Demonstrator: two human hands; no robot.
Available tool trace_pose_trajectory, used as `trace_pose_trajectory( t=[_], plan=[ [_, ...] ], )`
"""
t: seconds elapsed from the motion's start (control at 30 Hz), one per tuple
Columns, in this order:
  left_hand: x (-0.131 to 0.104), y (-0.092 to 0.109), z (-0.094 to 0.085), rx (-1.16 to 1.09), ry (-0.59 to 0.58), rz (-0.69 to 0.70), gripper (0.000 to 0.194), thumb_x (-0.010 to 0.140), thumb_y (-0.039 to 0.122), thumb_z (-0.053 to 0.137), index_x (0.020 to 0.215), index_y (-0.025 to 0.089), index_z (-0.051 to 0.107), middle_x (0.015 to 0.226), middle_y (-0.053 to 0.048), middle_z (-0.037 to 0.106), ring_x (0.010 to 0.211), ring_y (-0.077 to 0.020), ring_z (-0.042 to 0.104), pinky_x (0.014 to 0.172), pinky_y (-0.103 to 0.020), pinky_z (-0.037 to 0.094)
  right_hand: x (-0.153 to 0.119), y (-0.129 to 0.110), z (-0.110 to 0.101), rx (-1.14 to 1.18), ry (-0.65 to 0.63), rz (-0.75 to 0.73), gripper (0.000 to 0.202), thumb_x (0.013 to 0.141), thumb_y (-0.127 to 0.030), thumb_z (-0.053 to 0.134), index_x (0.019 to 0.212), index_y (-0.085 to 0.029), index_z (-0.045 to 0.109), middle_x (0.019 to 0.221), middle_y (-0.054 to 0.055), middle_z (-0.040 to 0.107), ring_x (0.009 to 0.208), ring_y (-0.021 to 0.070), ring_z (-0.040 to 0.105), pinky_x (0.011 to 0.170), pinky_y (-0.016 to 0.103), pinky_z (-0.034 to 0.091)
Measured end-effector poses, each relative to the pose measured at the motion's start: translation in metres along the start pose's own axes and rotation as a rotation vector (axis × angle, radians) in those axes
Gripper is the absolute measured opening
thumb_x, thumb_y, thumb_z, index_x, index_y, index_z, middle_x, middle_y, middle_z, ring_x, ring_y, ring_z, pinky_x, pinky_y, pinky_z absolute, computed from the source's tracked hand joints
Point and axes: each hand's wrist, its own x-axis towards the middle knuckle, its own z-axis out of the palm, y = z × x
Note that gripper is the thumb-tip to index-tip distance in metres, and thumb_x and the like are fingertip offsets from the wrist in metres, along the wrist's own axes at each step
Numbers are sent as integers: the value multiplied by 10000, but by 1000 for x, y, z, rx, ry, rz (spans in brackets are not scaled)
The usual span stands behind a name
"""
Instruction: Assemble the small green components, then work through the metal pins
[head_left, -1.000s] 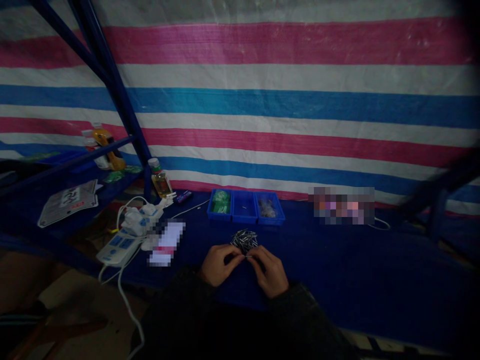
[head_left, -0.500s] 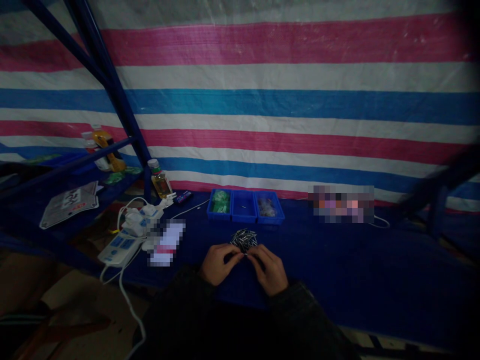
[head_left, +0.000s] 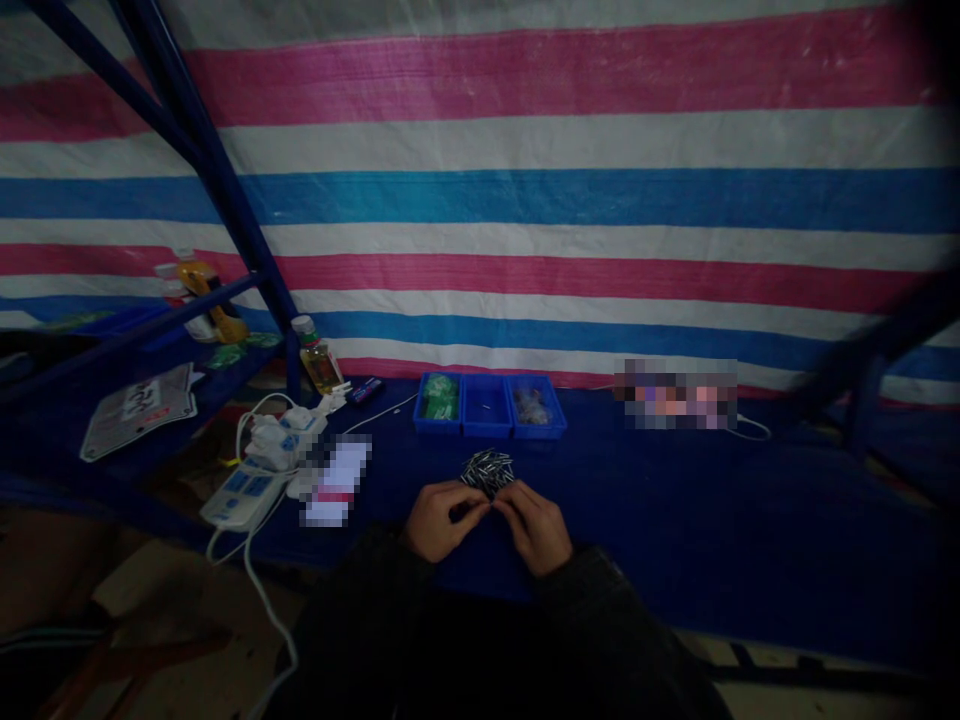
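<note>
Just in front of a heap of small thin metal pins (head_left: 487,470), my left hand (head_left: 442,520) is closed, thumb and forefinger in a pinch. Opposite it, my right hand (head_left: 541,528) pinches in the same way. The fingertips of both hands meet or nearly meet. Whatever lies between them is too small and dark to name. Beyond the heap stands a blue three-part tray (head_left: 487,433): green pieces (head_left: 441,398) fill its left part, a single small piece (head_left: 486,407) lies in the middle, and pale clear pieces (head_left: 534,405) sit on the right.
On the left of the blue table (head_left: 675,540) lie a white power strip (head_left: 244,495) with cables and a blurred-out phone (head_left: 337,485). A bottle (head_left: 321,365) stands behind them. A blurred-out item (head_left: 675,394) lies at the back right. Blue metal posts (head_left: 247,240) rise at the left.
The view has shifted slightly. Both hands stay pinched in front of the heap, and the light glint between their fingertips is now fainter.
</note>
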Motion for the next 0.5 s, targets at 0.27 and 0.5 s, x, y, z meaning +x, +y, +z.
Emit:
trace_pose_trajectory(
  t=[0.27, 0.5],
  plan=[
    [1, -2, 1, 0, 29, -49, 181, 944, 296, 630, 918, 186, 771, 815, -33, 739, 703, -142, 638, 696, -237, 487, -2, 0, 2, 45, 57, -12, 174, 1012, -210, 494, 991, -231, 665, 959, 65, 699, 880, 195, 693, 812, 317, 568],
    [2, 2, 0, -34, -2, -70, 189, 943, 296, 623, 912, 187, 773, 855, -39, 763, 702, -148, 660, 691, -238, 503, -2, -4, -1, 14, 57, -4, 196, 1013, -218, 489, 994, -231, 683, 943, 71, 705, 858, 202, 694, 804, 331, 572]
  ],
)
